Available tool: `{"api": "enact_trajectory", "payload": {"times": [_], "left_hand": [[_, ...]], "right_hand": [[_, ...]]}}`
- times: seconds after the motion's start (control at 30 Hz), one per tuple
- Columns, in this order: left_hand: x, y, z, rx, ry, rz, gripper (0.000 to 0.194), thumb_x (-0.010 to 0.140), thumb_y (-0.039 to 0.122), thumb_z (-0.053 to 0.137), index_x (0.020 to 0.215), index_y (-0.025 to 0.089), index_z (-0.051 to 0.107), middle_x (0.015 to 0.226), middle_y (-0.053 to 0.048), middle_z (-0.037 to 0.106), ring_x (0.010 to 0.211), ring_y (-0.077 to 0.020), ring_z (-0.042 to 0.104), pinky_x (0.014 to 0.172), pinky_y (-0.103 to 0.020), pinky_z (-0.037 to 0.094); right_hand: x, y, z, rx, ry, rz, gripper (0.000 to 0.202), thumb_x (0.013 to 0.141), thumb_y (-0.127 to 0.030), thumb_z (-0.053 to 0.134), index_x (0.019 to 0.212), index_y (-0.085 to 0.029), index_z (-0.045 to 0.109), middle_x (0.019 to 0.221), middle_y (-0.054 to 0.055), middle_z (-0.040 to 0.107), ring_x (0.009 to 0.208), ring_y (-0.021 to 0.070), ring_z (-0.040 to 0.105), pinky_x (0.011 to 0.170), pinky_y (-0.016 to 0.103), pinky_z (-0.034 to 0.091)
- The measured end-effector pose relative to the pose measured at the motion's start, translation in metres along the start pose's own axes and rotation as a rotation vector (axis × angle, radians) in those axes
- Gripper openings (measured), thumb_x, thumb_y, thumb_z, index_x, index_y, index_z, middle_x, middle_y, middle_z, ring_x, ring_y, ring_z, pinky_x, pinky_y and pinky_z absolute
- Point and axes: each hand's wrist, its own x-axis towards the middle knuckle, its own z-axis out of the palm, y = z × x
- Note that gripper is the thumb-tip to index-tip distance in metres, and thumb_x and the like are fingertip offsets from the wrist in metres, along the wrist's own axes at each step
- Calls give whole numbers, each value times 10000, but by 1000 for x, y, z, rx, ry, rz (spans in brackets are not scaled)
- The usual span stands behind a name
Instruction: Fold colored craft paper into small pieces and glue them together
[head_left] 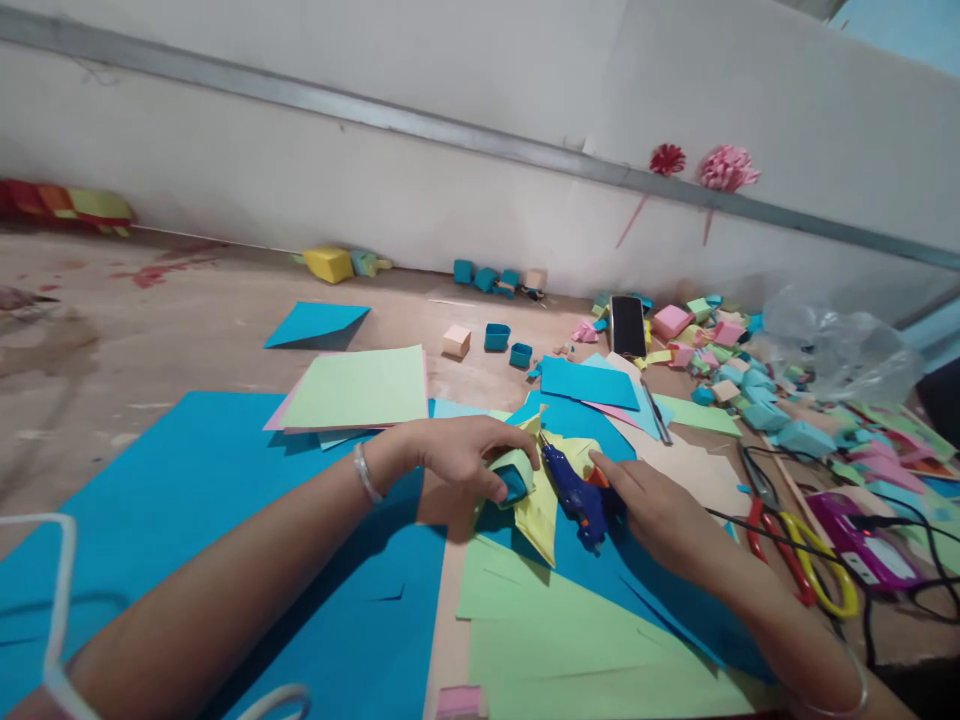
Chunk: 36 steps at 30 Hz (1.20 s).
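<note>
My left hand (469, 452) pinches a small paper box (514, 478), light green outside with blue showing at its opening. In my right hand (649, 505) is a blue hot glue gun (576, 495), its handle mostly hidden by the fingers and an orange trigger showing. The gun's nozzle points up and left, close beside the box. Under both lie crumpled yellow paper pieces (536, 525) on a blue sheet (592, 570).
Large blue sheets (360, 610) and light green sheets (555, 640) cover the near table. Scissors (814, 560), a purple device with cables (862, 545), a phone (628, 326) and many small paper boxes (765, 415) crowd the right. More boxes (496, 337) stand toward the wall.
</note>
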Motion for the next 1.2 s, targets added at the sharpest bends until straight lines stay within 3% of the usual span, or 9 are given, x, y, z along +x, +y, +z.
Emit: {"api": "enact_trajectory", "payload": {"times": [0.13, 0.23, 0.37, 0.47, 0.63, 0.73, 0.83, 1.0, 1.2], "left_hand": [[1, 20, 4, 216, -41, -91, 478, 706, 250, 679, 1176, 197, 607, 832, -36, 641, 699, -189, 562, 601, -278, 403], [2, 28, 7, 258, -28, -108, 496, 704, 223, 675, 1192, 182, 595, 947, -68, 672, 770, -208, 597, 621, -277, 422], [2, 23, 8, 235, -4, -115, 508, 705, 204, 673, 1206, 189, 591, 1027, -80, 683, 831, -229, 622, 656, -291, 447], [-1, 14, 1, 43, 72, -41, 480, 687, 212, 696, 1161, 214, 619, 1023, -54, 685, 861, -227, 631, 692, -290, 476], [-8, 10, -17, -628, 228, 48, 491, 743, 262, 730, 1208, 198, 588, 1157, -101, 650, 992, -259, 650, 774, -328, 529], [-8, 11, -20, -983, 425, -31, 552, 795, 265, 708, 1304, 223, 500, 1197, -121, 637, 1041, -266, 656, 815, -356, 541], [-1, 8, -15, -1181, 645, -141, 418, 804, 245, 698, 1190, 157, 563, 1136, -132, 666, 1047, -252, 662, 929, -369, 510], [6, -1, -7, -1157, 727, -65, 552, 687, 44, 719, 1208, 150, 571, 1171, -110, 646, 1117, -229, 618, 1077, -406, 403], [7, 2, 1, -931, 702, -137, 579, 735, 145, 733, 1275, 193, 528, 1220, -142, 597, 1059, -269, 638, 886, -418, 523]], "right_hand": [[-11, 13, -22, 302, 15, 122, 691, 709, -44, 428, 1384, -191, 453, 1124, 117, 644, 1002, 251, 618, 847, 392, 516], [-28, 30, -44, 606, 31, 312, 537, 777, -160, 534, 1308, -238, 540, 1148, 92, 664, 1004, 262, 644, 818, 379, 538], [-43, 40, -69, 932, 339, 617, 264, 789, -318, 679, 1041, -239, 673, 1016, 72, 712, 968, 275, 663, 831, 380, 543], [-34, 32, -80, 1123, 517, 591, 249, 814, -315, 676, 1056, -268, 645, 1023, 47, 682, 961, 246, 638, 826, 365, 532], [3, 16, -71, 1261, 197, 435, 150, 877, -336, 627, 974, -220, 628, 852, 30, 624, 743, 157, 584, 647, 280, 481], [21, 8, -62, 1266, 115, 431, 198, 896, -389, 602, 905, -192, 626, 848, 32, 618, 750, 142, 575, 674, 268, 470], [35, -1, -60, 1353, 78, 421, 231, 897, -417, 596, 947, -192, 616, 856, 27, 619, 756, 139, 575, 679, 266, 469], [53, -13, -53, 1465, 112, 524, 252, 879, -434, 617, 868, -186, 572, 792, 5, 583, 695, 126, 553, 643, 269, 459], [53, -13, -37, 1670, 107, 516, 249, 886, -444, 602, 903, -199, 561, 789, 8, 558, 712, 137, 541, 618, 279, 455]]}}
